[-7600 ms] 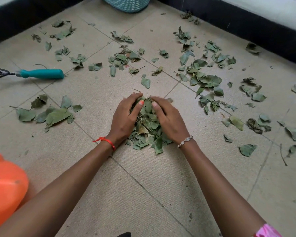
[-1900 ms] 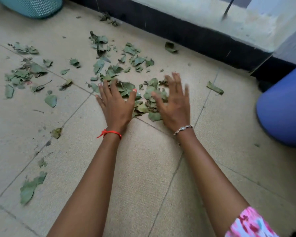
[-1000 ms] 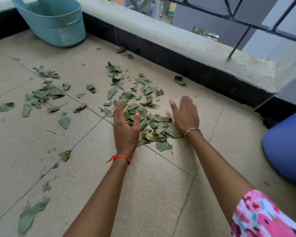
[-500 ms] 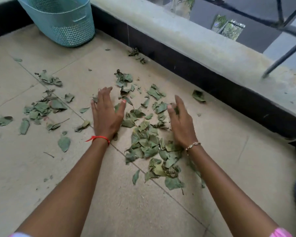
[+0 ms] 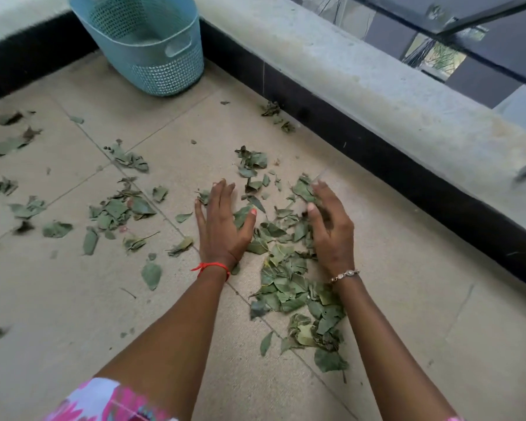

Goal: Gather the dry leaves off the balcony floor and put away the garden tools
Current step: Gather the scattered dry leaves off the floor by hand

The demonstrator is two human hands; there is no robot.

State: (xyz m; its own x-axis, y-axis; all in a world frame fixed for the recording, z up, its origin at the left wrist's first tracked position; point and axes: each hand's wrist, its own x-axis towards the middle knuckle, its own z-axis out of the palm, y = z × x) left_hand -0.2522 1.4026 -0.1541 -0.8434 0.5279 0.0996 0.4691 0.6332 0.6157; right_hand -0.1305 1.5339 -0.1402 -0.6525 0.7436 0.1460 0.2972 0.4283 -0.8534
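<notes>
Left grip (image 5: pixel 222 229) lies palm-down on the floor (image 5: pixel 73 299), fingers straight and spread; right grip (image 5: pixel 331 235) stands edge-on, fingers loosely bent, holding nothing, leaves (image 5: pixel 286 259) between them.

Both hands (image 5: pixel 223 229) flat, fingers (image 5: pixel 324 192) straight

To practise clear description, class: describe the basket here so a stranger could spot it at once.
Look to the far corner of the tiled floor, under the concrete ledge. There stands a pale teal plastic basket, upright and open-topped. Unlike the scattered leaves around, it is the only container, with perforated walls.
</notes>
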